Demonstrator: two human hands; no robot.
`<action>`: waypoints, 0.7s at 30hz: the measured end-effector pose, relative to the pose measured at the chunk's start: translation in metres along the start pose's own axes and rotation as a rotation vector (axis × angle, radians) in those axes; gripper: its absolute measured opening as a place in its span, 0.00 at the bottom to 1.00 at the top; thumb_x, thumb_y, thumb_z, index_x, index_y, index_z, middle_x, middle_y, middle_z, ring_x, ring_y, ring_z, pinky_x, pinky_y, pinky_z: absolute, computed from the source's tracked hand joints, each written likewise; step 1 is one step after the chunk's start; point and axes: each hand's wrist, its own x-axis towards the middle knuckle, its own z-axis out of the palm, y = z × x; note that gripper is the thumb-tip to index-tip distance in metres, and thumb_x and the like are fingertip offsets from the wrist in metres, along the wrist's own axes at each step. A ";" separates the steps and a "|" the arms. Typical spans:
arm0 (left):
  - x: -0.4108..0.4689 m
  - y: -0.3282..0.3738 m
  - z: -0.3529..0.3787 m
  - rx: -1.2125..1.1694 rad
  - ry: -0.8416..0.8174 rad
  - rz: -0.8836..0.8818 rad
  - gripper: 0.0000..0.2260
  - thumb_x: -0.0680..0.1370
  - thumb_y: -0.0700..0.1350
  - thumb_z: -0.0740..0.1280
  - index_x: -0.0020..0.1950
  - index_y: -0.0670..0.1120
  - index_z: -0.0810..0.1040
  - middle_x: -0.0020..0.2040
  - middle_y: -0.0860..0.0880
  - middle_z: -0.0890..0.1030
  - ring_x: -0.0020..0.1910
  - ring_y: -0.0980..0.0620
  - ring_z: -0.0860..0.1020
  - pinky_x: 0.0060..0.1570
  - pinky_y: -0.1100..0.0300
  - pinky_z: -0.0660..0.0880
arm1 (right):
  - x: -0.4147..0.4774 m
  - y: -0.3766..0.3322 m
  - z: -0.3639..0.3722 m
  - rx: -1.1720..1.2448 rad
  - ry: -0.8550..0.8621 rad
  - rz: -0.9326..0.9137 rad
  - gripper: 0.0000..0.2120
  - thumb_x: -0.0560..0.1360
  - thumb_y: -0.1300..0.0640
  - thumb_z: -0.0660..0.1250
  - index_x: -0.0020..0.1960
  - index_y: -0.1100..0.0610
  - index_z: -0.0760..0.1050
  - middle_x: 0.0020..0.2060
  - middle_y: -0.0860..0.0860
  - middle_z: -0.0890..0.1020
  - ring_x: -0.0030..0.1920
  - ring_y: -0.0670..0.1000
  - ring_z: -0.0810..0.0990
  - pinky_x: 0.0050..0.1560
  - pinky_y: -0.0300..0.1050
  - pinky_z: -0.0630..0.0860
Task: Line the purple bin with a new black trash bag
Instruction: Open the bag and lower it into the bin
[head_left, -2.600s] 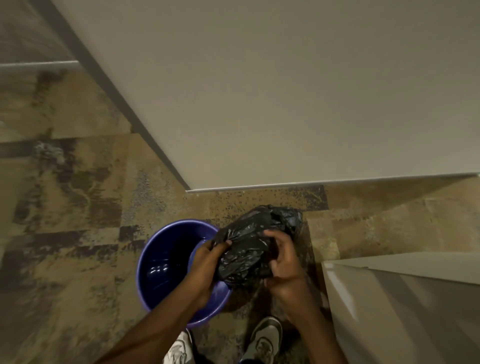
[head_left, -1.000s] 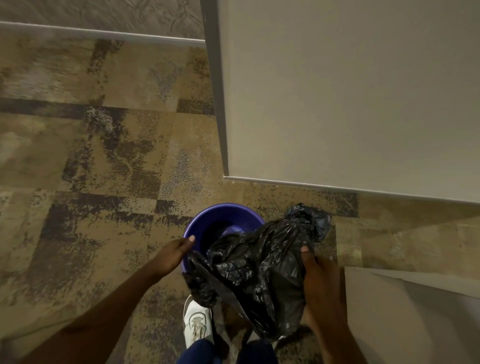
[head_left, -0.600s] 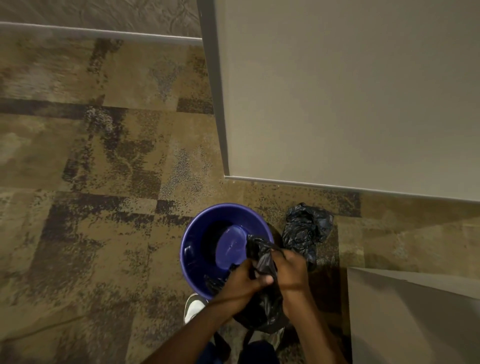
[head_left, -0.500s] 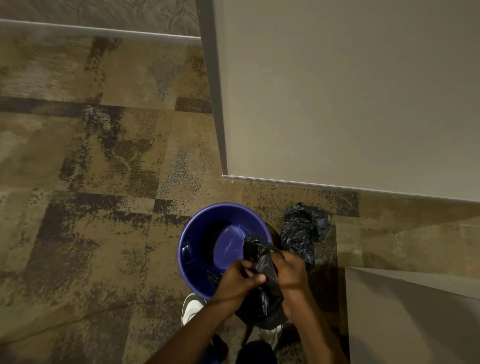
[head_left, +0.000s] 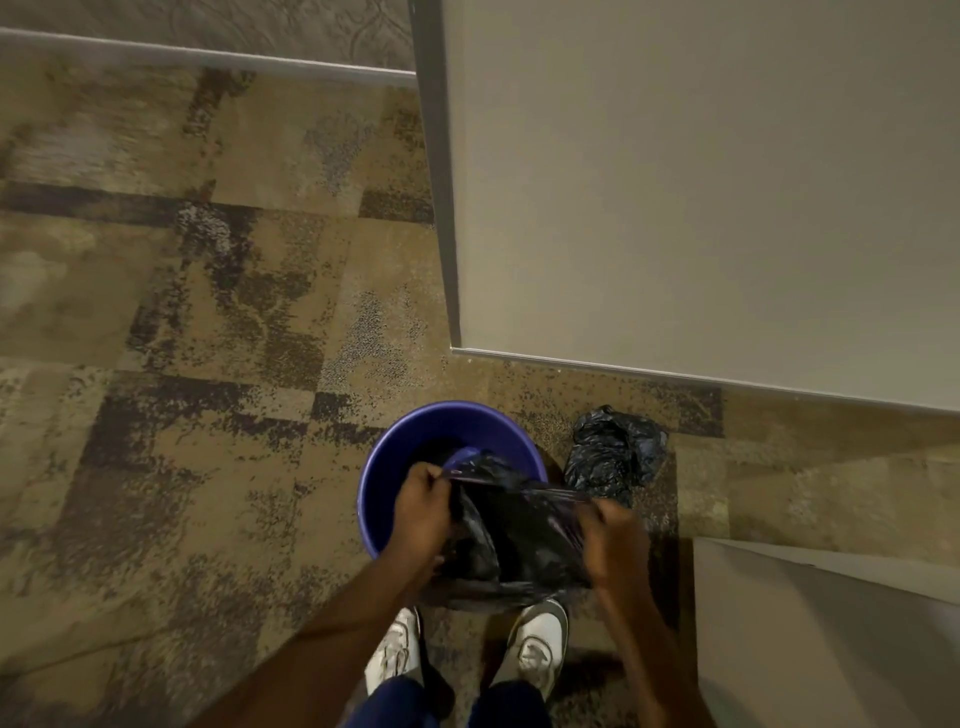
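Purple bin (head_left: 384, 467), black trash bag (head_left: 519, 535), mottled tan-and-brown carpet (head_left: 208, 322), white shoes (head_left: 535, 649).

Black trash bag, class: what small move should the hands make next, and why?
Probably pull the mouth wider: both the left hand and the right hand stretch the black trash bag taut above the purple bin, whose rim is uncovered.

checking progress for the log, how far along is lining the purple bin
Done: the purple bin looks empty, and a crumpled black bag lies beside it on the carpet. In hand: the left hand and right hand stretch the new black bag open over the bin. Left: pushing it in and folding its edge over the rim.
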 end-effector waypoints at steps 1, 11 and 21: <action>0.004 0.004 -0.007 -0.039 0.050 -0.002 0.07 0.80 0.39 0.59 0.43 0.46 0.72 0.41 0.44 0.79 0.42 0.43 0.77 0.46 0.48 0.74 | -0.001 0.001 0.000 -0.204 0.087 -0.060 0.10 0.79 0.57 0.64 0.39 0.56 0.78 0.28 0.43 0.75 0.29 0.44 0.74 0.30 0.42 0.70; 0.030 0.030 -0.074 1.228 -0.281 0.567 0.39 0.62 0.78 0.58 0.61 0.52 0.70 0.50 0.51 0.83 0.45 0.49 0.81 0.47 0.55 0.77 | 0.022 0.008 0.008 -0.412 0.089 -0.087 0.11 0.78 0.45 0.61 0.41 0.49 0.75 0.29 0.44 0.76 0.32 0.47 0.78 0.36 0.45 0.76; 0.082 0.020 -0.073 0.988 -0.246 0.409 0.05 0.79 0.47 0.63 0.50 0.48 0.76 0.46 0.45 0.83 0.45 0.44 0.81 0.47 0.48 0.77 | 0.080 0.008 0.014 -0.076 -0.177 0.054 0.09 0.77 0.58 0.68 0.38 0.56 0.79 0.32 0.53 0.81 0.38 0.56 0.80 0.36 0.44 0.75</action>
